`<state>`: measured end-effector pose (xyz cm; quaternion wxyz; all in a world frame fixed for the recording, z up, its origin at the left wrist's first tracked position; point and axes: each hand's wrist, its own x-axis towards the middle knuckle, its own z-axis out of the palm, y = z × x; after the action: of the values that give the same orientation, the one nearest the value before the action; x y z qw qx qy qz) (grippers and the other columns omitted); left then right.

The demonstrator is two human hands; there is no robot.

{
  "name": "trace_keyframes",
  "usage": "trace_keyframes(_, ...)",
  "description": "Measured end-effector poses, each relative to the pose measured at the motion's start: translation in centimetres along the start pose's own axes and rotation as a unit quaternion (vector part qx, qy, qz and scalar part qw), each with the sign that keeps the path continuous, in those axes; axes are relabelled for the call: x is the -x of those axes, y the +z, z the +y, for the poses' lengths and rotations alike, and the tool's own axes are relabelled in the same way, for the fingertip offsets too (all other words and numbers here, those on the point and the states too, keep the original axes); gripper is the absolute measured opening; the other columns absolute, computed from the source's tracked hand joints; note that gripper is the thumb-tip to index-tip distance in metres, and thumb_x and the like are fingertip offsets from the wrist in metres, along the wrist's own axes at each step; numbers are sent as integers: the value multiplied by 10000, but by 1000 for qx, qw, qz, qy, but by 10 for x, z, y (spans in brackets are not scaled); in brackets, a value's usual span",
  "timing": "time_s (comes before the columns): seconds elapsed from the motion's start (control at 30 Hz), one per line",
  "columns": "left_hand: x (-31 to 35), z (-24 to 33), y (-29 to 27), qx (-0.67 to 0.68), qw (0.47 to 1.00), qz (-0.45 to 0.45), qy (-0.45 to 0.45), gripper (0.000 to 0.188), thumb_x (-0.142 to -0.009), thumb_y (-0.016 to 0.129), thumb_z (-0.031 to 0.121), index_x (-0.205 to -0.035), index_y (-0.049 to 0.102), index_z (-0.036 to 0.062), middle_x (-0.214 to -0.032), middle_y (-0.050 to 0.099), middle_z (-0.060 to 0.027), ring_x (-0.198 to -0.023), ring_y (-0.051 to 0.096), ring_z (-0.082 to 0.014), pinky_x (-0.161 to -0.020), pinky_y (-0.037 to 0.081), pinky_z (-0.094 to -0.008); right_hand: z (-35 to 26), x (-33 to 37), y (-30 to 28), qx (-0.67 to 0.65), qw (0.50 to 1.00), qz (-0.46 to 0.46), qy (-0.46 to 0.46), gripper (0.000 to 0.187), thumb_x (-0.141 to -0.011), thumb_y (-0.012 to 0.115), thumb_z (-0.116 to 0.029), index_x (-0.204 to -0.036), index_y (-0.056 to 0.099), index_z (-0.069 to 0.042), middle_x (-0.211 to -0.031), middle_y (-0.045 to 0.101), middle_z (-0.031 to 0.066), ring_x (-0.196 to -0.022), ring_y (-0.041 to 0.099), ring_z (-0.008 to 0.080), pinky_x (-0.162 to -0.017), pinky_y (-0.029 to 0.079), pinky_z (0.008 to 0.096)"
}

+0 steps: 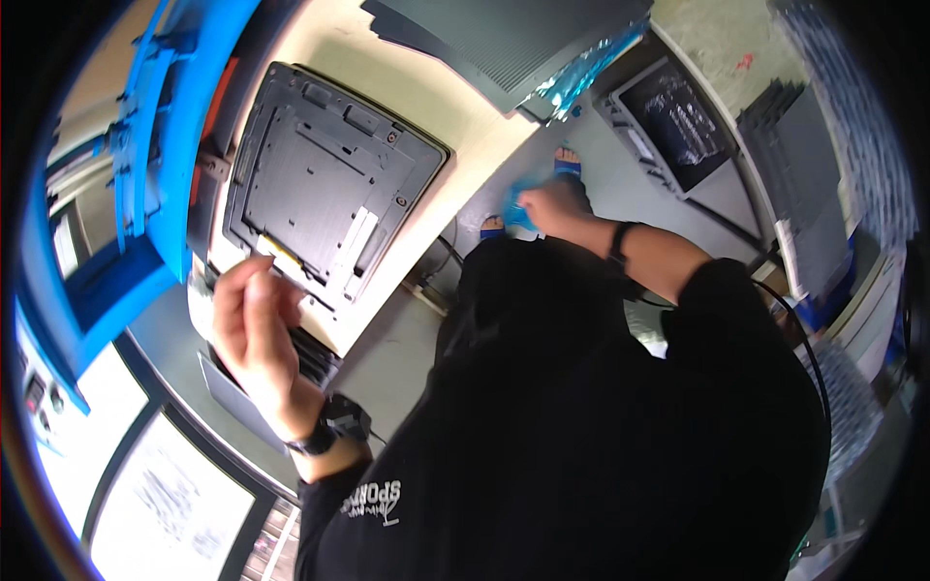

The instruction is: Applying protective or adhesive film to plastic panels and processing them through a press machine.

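Fingers of the left hand [260, 334] are curled and bunched near the lower left corner of a black panel [310, 179]; whether they pinch anything I cannot tell. Those of the right hand [557, 208], blurred, are closed on some blue film [522, 205], held out beyond the bench and above the floor, near the sandals [568, 163]. The panel lies flat on the pale bench [480, 131], with a yellow strip [282, 255] at its near edge, close to the left fingertips, and a white label [360, 237] to the right of that. Farther along the bench sits a grey ribbed piece [475, 44], shiny blue wrap [586, 73] at its edge. A blue frame [155, 228] stands left of the panel. Beyond the right hand is a black bin [673, 126], with dark sheets [794, 174] farther right.
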<state>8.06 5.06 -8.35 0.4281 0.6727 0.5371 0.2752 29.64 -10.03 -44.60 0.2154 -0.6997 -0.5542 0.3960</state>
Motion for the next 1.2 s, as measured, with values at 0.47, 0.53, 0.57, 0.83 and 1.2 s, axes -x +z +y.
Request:
trace_keyframes(0.47, 2, -42, 46, 84, 936, -329, 96, 198, -950, 548, 183, -988, 584, -8, -722, 573, -34, -626, 505, -84, -592, 422, -209, -58, 39, 145, 110, 982, 157, -5, 233, -799, 567, -205, -872, 628, 8, -1027, 590, 194, -880, 591, 360, -834, 447, 489)
trace_keyframes(0.53, 10, -39, 63, 77, 897, -424, 95, 192, -948, 560, 193, -988, 585, 7, -731, 582, -21, -627, 509, -74, -591, 428, -209, -43, 112, 131, -23, 978, 65, 199, 236, -780, 584, -221, -868, 663, -18, -945, 654, 204, -881, 629, 367, -819, 450, 503)
trace_keyframes(0.57, 15, -39, 76, 77, 871, -471, 117, 190, -947, 563, 198, -987, 585, 14, -736, 588, -18, -626, 511, -68, -587, 429, -209, -27, 156, 143, 36, 961, 172, 215, 193, -747, 593, -214, -754, 668, -36, -771, 669, 173, -786, 657, 339, -769, 462, 511)
trace_keyframes(0.83, 146, 8, 172, 15, 701, -696, 152, 160, -948, 529, 163, -992, 592, 23, -750, 610, -48, -613, 524, -79, -583, 434, -212, -80, 472, 162, 3, 574, 531, 624, 331, -737, 616, -187, -1043, 604, -63, -1023, 614, 129, -980, 591, 316, -877, 450, 434)
trace_keyframes(1.2, 385, -14, 344, -206, 214, -675, 676, 302, -837, 639, 233, -1069, 617, 41, -1020, 628, -141, -985, 574, -313, -861, 454, -405, -190, 609, 337, -209, 401, 401, 797, 674, -847, 610, -227, -1429, 310, -67, -1490, 261, 192, -1364, 234, 441, -1083, 267, 543)
